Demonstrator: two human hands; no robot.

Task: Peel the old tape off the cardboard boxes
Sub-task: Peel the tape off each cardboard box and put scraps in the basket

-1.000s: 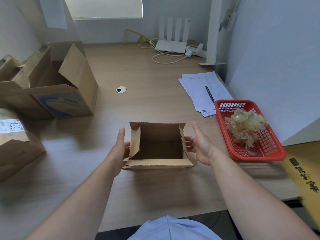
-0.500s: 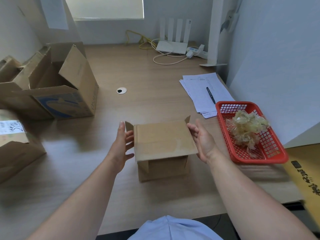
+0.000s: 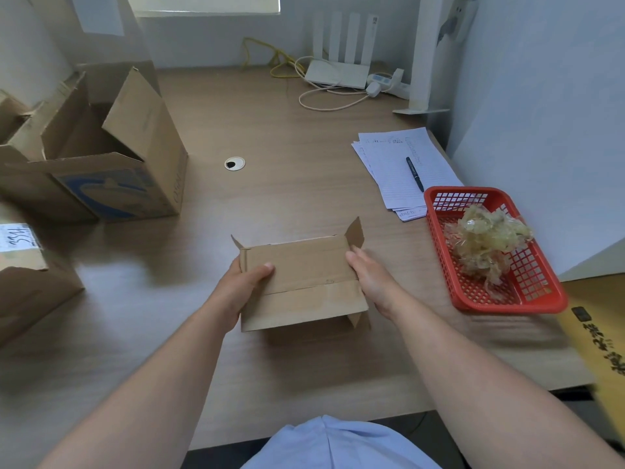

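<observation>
Room setting. A wood-grain desk (image 3: pixel 304 137) is spread across the view, with a round cable grommet (image 3: pixel 234 163) set into it left of centre. Its far edge is met by a pale far wall (image 3: pixel 209 42), in which a window covered by a white blind (image 3: pixel 203 5) is set at the top; soft daylight is admitted there. A pale left wall (image 3: pixel 30 45) and a blue-grey right wall (image 3: pixel 541 96) are seen. A white upright post (image 3: pixel 421 52) is stood at the far right corner.

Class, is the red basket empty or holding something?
Not empty: a crumpled clump of yellowish tape lies inside the red basket.
</observation>
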